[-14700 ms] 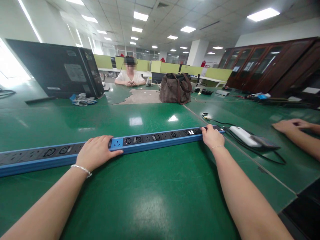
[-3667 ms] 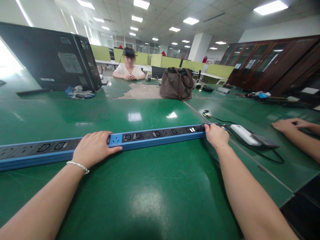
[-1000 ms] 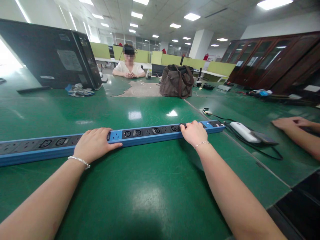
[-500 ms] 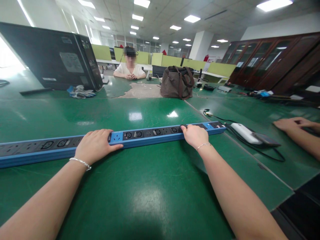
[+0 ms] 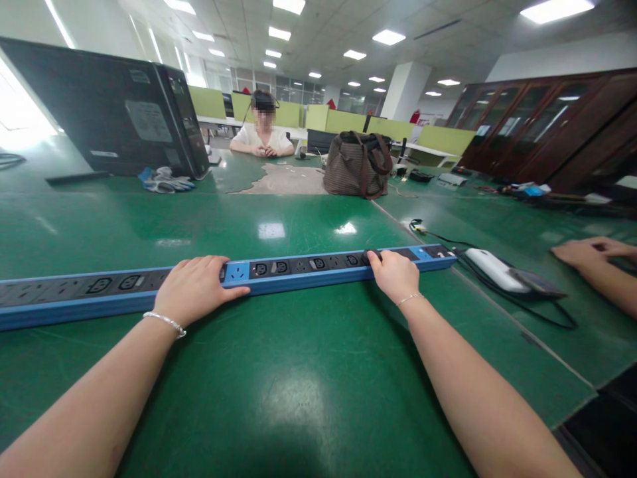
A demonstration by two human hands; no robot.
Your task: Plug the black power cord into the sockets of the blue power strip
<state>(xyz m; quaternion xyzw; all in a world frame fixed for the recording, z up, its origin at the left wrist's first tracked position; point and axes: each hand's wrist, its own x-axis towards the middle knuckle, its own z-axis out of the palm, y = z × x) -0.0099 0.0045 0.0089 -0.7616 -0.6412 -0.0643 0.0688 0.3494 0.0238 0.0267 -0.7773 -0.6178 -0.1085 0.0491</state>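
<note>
A long blue power strip [image 5: 308, 283] with black sockets lies across the green table, slanting slightly up to the right. My left hand [image 5: 192, 285] is wrapped over it left of a blue socket, thumb along its near side. Further right, my right hand [image 5: 397, 275] pinches a black plug [image 5: 371, 256] at the strip's upper face, with the fingers hiding most of it. Whether the plug sits fully in a socket I cannot tell.
A white adapter [image 5: 497, 270] with black cable lies right of the strip. Another person's hands [image 5: 592, 252] rest beyond it. Across the table are a black computer case [image 5: 134, 113], gloves [image 5: 166, 180], a brown bag [image 5: 355, 166] and a seated person [image 5: 262, 136].
The view has shifted a little, so everything appears slightly further right. Both hands keep their places on the strip and plug.
</note>
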